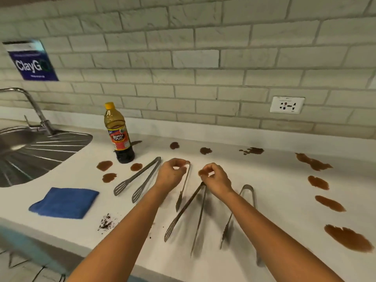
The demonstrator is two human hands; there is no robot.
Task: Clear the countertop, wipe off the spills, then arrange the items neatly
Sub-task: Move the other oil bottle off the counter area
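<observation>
Several metal tongs lie on the white countertop [284,186] among brown spills [348,238]. My left hand [171,175] pinches the hinge end of a thin pair of tongs [183,188]. My right hand [216,178] is closed over the hinge of a long pair of tongs [183,212], which hangs slightly above the counter and casts a blurred shadow. Slotted tongs [140,178] rest left of my hands. Another pair of tongs [247,189] lies to the right. A folded blue cloth [65,202] sits at the front left.
A dark sauce bottle [119,133] with a yellow cap stands behind the tongs. The steel sink [40,151] and faucet [32,104] are at the left. Dark crumbs [105,221] lie near the front edge. A wall outlet [286,105] is at the back right.
</observation>
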